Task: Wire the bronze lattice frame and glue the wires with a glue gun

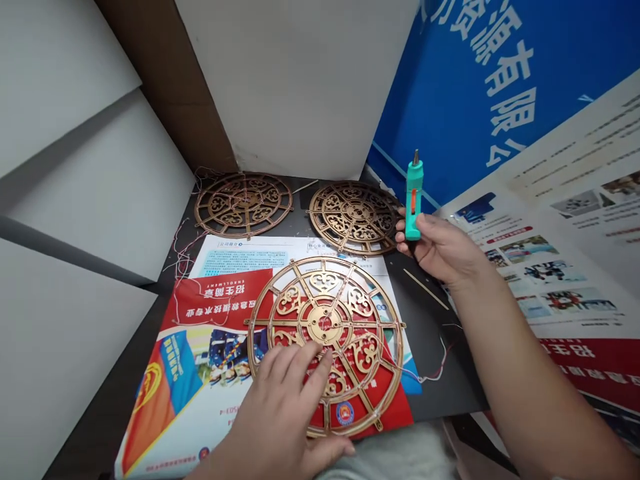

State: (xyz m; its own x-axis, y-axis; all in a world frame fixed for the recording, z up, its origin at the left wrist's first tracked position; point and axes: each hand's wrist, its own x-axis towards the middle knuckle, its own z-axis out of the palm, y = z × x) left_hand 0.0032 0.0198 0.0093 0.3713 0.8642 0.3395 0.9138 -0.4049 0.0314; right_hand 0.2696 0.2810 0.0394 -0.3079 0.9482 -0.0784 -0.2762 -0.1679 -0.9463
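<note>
A round golden fretwork disc (pixel 326 343) lies on a red and white printed flyer (pixel 210 333) in front of me. My left hand (pixel 285 407) rests flat on the disc's lower left part, fingers spread. My right hand (pixel 440 250) is closed around a small teal glue gun (pixel 414 197), held upright with its nozzle pointing up, to the right of the discs. Thin wires (pixel 430 370) trail from the near disc's right edge.
Two more fretwork discs, one at the back left (pixel 243 204) and one at the back middle (pixel 354 217), lie on the dark table (pixel 430 327). A thin wooden stick (pixel 426 289) lies by my right wrist. White boards stand left and behind; a blue banner (pixel 480 93) and leaflets stand right.
</note>
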